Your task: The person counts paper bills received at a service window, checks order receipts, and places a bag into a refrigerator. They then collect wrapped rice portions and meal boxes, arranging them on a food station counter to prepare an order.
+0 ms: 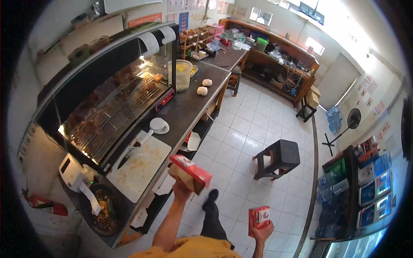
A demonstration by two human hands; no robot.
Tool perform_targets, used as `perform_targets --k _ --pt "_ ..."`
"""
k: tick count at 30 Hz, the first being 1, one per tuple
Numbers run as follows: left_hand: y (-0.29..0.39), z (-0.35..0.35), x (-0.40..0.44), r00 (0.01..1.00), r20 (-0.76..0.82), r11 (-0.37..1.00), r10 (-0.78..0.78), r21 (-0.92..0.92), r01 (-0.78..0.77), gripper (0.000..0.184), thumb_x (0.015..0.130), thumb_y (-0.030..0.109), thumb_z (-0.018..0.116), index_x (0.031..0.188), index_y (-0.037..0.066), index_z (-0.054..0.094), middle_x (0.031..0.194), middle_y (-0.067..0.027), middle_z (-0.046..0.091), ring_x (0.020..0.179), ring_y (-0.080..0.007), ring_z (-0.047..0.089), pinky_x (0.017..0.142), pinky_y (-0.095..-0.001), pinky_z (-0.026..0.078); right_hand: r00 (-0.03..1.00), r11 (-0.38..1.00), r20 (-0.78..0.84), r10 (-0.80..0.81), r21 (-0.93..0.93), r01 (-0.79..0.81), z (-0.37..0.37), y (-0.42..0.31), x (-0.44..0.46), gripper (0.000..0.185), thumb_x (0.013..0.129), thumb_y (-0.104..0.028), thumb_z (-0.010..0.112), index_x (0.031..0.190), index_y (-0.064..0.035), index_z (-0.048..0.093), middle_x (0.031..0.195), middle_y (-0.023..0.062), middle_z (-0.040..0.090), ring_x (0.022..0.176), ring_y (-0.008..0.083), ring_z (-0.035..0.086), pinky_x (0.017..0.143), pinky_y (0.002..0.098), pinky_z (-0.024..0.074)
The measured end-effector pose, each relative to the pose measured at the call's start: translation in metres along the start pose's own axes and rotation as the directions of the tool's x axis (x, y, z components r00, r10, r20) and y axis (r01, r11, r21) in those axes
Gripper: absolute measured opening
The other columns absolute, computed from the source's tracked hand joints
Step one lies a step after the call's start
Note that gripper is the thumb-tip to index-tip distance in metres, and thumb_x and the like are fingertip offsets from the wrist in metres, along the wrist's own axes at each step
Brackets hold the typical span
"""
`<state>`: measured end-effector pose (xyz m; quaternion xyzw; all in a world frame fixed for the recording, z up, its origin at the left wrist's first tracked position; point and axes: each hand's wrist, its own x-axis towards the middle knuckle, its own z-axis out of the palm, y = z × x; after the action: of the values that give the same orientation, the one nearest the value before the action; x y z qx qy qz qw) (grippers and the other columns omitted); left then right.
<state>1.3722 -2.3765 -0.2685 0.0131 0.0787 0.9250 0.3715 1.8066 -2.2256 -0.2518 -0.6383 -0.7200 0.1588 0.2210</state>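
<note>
My left hand [182, 190] is closed on a red and brown cardboard box [191, 168], held over the floor just right of the counter's front edge. Lower right, my right hand [263, 232] grips a smaller red box [258, 217] with a white printed panel. On the dark counter [183, 112] lie a stained white cutting board [140, 165] with a knife [125, 159], a round white scale [159, 125] and two white wrapped lumps [202, 90].
A heated glass display case [116, 103] stands along the counter's back. A black stool [282, 157] is on the tiled floor. Water bottles and shelves [352, 189] line the right side, near a standing fan [353, 118].
</note>
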Motion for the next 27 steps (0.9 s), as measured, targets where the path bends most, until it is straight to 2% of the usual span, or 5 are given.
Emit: perform_targets --k 7,14,16,20,27 --pt "0.001 -0.027 0.251 0.967 -0.025 0.960 0.255 -0.116 -0.256 0.080 0.077 0.050 0.076 0.141 0.014 0.044 0.139 -0.0047 0.051 0.127 -0.0296 0.050 0.107 -0.0497 0.041 0.923 0.936 0.161 -0.350 0.091 0.339 0.086 -0.256 0.262 0.071 0.053 -0.038 0.087 0.107 -0.0027 0.058 0.101 0.0194 0.062 0.098 0.0381 0.058 0.090 0.0476 0.0460" --pt "0.039 -0.060 0.426 0.885 -0.207 0.856 0.416 -0.240 -0.459 0.061 0.081 0.036 0.073 0.134 0.014 0.052 0.131 -0.0058 0.057 0.120 -0.0313 0.055 0.098 -0.0506 0.048 0.612 0.696 0.343 -0.713 0.244 0.675 0.233 -0.496 0.435 0.099 0.049 -0.034 0.087 0.130 0.0017 0.042 0.122 0.0221 0.049 0.118 0.0385 0.044 0.102 0.0483 0.0370" --pt "0.039 -0.172 0.477 0.795 -0.011 0.740 0.606 -0.359 -0.569 0.042 0.081 0.028 0.076 0.118 0.013 0.062 0.114 -0.0031 0.066 0.105 -0.0275 0.062 0.092 -0.0479 0.051 0.567 0.660 0.346 -0.747 0.283 0.696 0.274 -0.542 0.457 0.103 0.047 -0.031 0.087 0.132 0.0010 0.039 0.121 0.0212 0.049 0.116 0.0380 0.045 0.101 0.0479 0.0386" --pt "0.060 -0.165 0.557 0.625 -0.414 0.609 0.662 -0.189 -0.770 0.029 0.084 0.026 0.075 0.108 0.014 0.065 0.098 -0.0020 0.069 0.095 -0.0221 0.065 0.089 -0.0433 0.053 0.423 0.535 0.375 -0.825 0.277 0.798 0.347 -0.613 0.482 0.103 0.046 -0.026 0.087 0.134 -0.0011 0.038 0.119 0.0201 0.050 0.113 0.0375 0.047 0.097 0.0472 0.0420" --pt "0.064 -0.108 0.544 0.328 -0.873 0.923 0.361 0.283 -0.261 0.039 0.087 0.023 0.070 0.123 0.011 0.059 0.107 -0.0030 0.065 0.098 -0.0196 0.064 0.084 -0.0384 0.055 -0.280 0.082 0.423 -0.862 0.662 0.745 0.427 -0.723 0.491 0.092 0.044 -0.018 0.085 0.126 -0.0084 0.046 0.120 0.0183 0.051 0.113 0.0398 0.047 0.100 0.0489 0.0370"
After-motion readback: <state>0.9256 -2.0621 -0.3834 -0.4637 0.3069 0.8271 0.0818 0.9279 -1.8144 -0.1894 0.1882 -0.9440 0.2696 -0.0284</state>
